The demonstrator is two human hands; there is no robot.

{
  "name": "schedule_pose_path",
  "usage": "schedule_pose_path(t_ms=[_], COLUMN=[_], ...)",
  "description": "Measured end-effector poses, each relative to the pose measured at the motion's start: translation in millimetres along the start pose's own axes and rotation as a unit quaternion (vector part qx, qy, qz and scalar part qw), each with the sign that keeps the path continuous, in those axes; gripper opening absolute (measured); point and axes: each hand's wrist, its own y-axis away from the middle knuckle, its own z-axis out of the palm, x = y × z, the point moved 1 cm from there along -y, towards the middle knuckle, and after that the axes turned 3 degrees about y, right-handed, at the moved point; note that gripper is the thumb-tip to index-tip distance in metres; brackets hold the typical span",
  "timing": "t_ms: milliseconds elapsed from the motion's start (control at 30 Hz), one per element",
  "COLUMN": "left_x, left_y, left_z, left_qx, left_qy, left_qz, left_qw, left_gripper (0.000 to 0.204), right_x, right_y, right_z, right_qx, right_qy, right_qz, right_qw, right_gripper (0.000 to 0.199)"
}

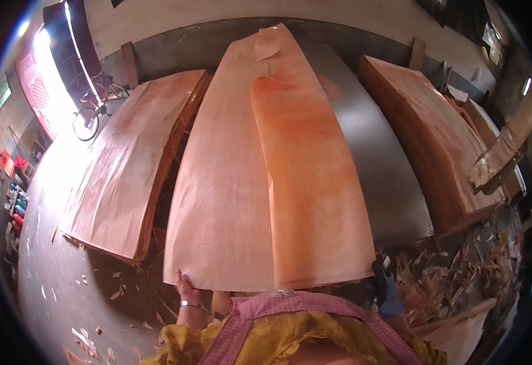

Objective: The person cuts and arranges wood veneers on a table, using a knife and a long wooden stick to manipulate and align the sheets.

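Observation:
A wide stack of pinkish wood veneer stands in front of me, its top veneer sheet (pixel 217 201) reaching from my waist to the far end. An orange-toned strip of veneer (pixel 308 182) lies along its right half. At the near left corner, my bare left hand (pixel 188 291), with a bracelet at the wrist, is closed on the sheet's edge, thumb on top. My right hand (pixel 388 295), in a blue-grey glove with dark fingers, is closed at the near right corner. A small whitish bit shows by its fingertips; shadow hides what it is.
Further veneer stacks stand to the left (pixel 132 164) and right (pixel 424 134). A smooth dark panel (pixel 394 182) lies beside the middle stack. Torn veneer scraps (pixel 455 280) litter the floor at right. A plank (pixel 509 146) juts in there. A bicycle (pixel 92 115) stands by the bright doorway.

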Motion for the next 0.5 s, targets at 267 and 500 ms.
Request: schedule_pose_path(t_ms=[267,500], left_x=[-102.7,-158.7], left_y=[15.4,-54.5], left_z=[94.7,225.0], left_qx=[-0.163,-0.036], left_qy=[-0.093,-0.100], left_qz=[0.061,0.098], left_qw=[0.980,0.990], left_gripper=[0.025,0.022], right_x=[-0.2,-57.6], right_y=[-178.5,-308.6], right_z=[-149.0,-113.2], right_qx=[0.035,-0.042], right_qy=[0.111,0.098], right_qz=[-0.093,-0.126], right_qw=[0.989,0.986], right_gripper=[0.026,0.029])
